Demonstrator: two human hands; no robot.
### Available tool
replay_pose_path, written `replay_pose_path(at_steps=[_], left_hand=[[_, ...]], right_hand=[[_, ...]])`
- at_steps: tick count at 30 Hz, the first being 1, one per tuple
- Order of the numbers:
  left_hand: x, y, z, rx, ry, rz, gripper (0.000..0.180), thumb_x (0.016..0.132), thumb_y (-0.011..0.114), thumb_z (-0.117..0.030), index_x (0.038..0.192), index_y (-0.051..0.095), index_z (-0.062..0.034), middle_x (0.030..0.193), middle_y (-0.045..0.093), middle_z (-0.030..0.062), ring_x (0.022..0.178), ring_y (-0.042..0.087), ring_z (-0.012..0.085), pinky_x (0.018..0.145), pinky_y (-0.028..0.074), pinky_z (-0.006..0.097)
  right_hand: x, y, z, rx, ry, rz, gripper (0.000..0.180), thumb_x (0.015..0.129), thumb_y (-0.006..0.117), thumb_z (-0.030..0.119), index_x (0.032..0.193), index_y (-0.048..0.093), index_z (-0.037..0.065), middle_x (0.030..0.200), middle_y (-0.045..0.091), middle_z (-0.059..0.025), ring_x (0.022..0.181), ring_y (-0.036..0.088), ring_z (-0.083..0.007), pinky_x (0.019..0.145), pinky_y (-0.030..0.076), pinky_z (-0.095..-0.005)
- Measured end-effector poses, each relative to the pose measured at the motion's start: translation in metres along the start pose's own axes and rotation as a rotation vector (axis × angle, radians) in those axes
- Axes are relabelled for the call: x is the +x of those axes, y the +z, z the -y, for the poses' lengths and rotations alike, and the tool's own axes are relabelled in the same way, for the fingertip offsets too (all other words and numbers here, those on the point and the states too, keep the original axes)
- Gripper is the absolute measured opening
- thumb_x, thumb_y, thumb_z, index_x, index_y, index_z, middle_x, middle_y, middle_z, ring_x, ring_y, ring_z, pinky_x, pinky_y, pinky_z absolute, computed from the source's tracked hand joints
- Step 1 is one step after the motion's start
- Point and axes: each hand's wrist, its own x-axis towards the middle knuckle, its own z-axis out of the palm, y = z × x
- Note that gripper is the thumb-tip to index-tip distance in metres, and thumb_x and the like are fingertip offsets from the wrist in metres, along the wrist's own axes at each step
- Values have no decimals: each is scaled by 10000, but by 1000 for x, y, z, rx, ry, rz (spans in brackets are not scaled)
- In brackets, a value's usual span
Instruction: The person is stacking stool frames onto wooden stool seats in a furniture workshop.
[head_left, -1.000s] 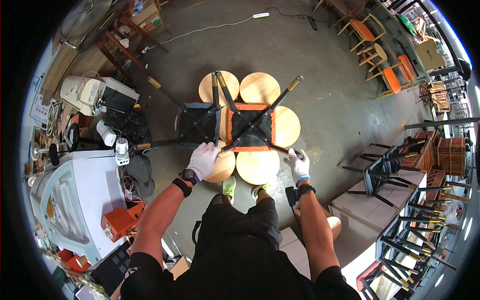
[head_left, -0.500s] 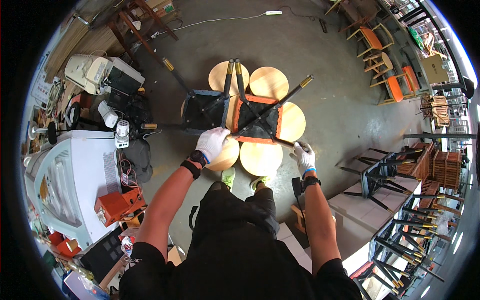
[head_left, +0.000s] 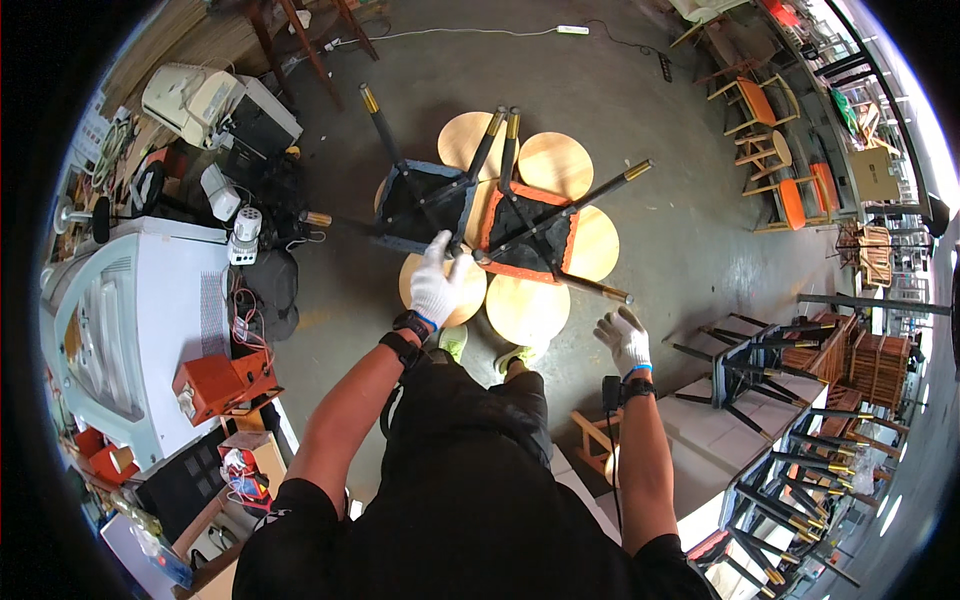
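Note:
Two upturned stools lie legs-up on several round wooden discs. The left one has a blue-edged seat; the right one has an orange-edged seat. Their black legs end in gold-coloured tips. My left hand, in a white glove, has its thumb and fingers apart above a near disc, close to the gap between the seats; whether a fingertip touches a stool, I cannot tell. Off to the right, beyond the tip of a leg of the orange-edged stool, my gloved right hand hangs free with fingers extended.
A white cabinet with a curved glass front stands to the left, near an orange box. More upturned black-legged stools are stacked at right. Orange-seated chairs line the far right. A white cable crosses the floor at the back.
My right hand has let go of the orange-edged stool's leg and drawn away to the right and nearer. My left hand has opened off that stool's near-left leg. The whole view has shifted slightly.

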Motion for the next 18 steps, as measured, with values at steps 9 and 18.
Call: replay_pose_path(at_steps=[9,18], left_hand=[[-14,-11,17,94,-59,-33,440,940,600,-298,1292,550,-39,1231,621,176,1165,577,345,1010,444,375],[32,-11,-53,620,611,363,387,783,680,-152,1150,606,-56,1118,649,144,1151,555,340,1102,291,542]], right_hand=[[11,3,9,186,115,-72,573,919,638,259,1319,360,-44,1221,493,-279,1074,571,-415,907,532,-535],[57,17,36,338,326,53,492,1002,478,329,1185,383,-117,1210,485,-346,1109,556,-463,996,476,-560]])
